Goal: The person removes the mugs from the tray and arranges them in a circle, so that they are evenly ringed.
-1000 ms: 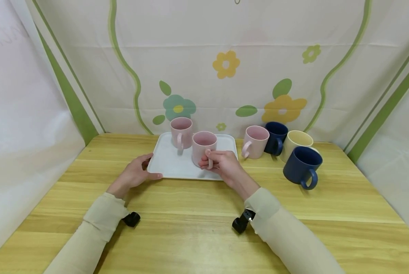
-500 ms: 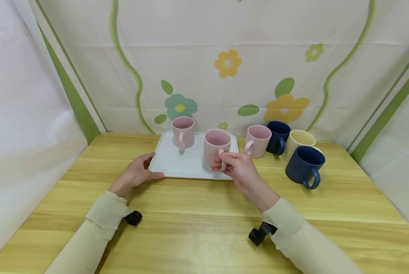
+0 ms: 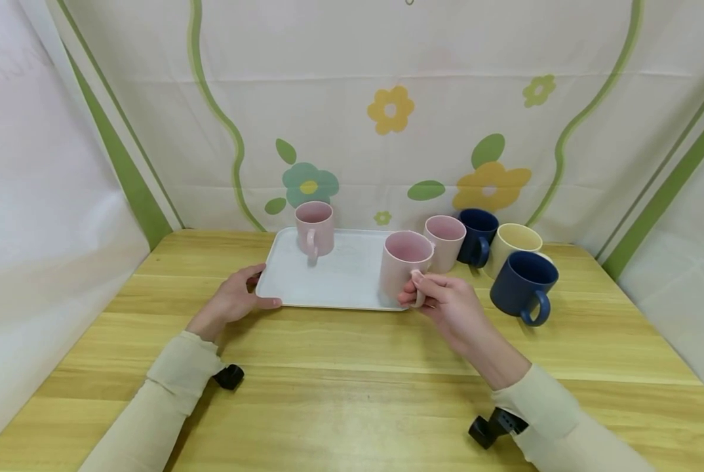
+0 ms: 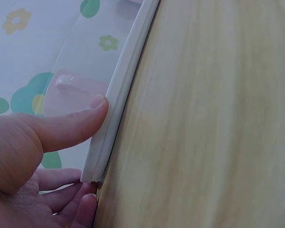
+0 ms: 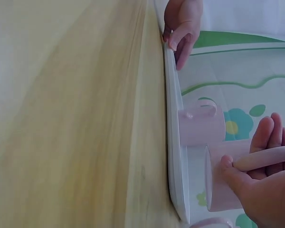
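A white rectangular tray [image 3: 340, 272] lies on the table with a pink mug [image 3: 315, 229] upright near its back left. My left hand [image 3: 234, 295] grips the tray's front left corner, thumb on the front rim and fingers at the left edge; in the left wrist view the thumb [image 4: 80, 126] presses against the rim. My right hand [image 3: 449, 305] pinches the handle of a second pink mug [image 3: 398, 269]. That mug is upright over the tray's right end, and in the right wrist view its base is raised off the tray [image 5: 173, 142].
Right of the tray stand another pink mug [image 3: 446, 236], a dark blue mug [image 3: 476, 236], a pale yellow mug [image 3: 512, 242] and a nearer dark blue mug [image 3: 523, 288], close together. A flower-printed cloth [image 3: 305, 118] hangs behind the wooden table [image 3: 328, 393].
My right hand has carried the second pink mug rightward from the tray's middle to its right end, partly in front of the third pink mug. The left hand stays at the tray's corner.
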### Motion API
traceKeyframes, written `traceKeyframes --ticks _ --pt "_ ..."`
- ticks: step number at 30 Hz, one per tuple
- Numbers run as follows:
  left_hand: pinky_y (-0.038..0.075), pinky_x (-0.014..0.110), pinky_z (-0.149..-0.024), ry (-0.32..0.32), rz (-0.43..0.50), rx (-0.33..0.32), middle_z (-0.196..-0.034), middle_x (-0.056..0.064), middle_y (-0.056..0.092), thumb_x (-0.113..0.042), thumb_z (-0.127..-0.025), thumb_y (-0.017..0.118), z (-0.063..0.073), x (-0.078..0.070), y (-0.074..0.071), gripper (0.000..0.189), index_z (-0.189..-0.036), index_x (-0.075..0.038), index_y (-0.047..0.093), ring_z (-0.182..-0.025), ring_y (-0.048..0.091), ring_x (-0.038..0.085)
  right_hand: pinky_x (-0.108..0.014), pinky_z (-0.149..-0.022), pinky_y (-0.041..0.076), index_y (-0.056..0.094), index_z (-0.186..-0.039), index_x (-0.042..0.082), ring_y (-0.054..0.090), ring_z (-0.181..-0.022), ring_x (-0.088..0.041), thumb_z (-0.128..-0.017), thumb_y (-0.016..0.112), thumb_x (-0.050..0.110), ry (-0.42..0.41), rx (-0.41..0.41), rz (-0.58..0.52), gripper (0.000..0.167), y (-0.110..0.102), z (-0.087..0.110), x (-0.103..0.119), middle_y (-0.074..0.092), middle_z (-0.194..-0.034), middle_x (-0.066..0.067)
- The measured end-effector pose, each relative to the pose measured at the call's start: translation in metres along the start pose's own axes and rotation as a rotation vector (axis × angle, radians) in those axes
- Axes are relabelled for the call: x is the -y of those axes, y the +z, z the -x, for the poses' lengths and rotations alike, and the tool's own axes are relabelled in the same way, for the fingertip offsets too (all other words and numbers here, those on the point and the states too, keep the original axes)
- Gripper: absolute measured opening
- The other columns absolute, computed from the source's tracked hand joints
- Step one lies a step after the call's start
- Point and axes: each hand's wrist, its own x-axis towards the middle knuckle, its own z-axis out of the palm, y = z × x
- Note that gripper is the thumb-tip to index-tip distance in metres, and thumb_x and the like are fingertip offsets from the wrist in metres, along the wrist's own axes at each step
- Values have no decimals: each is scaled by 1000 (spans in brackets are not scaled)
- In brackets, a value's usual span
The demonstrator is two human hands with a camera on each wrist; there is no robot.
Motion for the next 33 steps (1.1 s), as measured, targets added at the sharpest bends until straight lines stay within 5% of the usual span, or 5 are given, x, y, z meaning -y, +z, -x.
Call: traceKeyframes --ticks 12,25,33 --pt "35 61 -123 -5 13 2 -161 33 41 -29 -92 84 0 1 0 102 -167 3 23 -145 42 46 -29 -93 62 79 -104 4 78 -92 -15 -108 63 24 11 -62 -11 25 -35 26 2 77 -93 0" --pt "36 61 -122 3 8 -2 -159 33 44 -28 -92 85 -1 0 2 101 -166 4 24 -143 45 46 -27 -93 61 79 -107 10 76 -92 -13 -108 63 28 77 -154 -21 24 -58 26 -7 77 -96 3" --pt "37 60 -122 6 2 -4 -158 33 45 -28 -92 84 -1 0 1 100 -166 4 25 -141 46 45 -21 -100 57 65 -138 0 76 -111 -11 -109 60 35 121 -179 -6 46 -59 22 -8 81 -110 5"
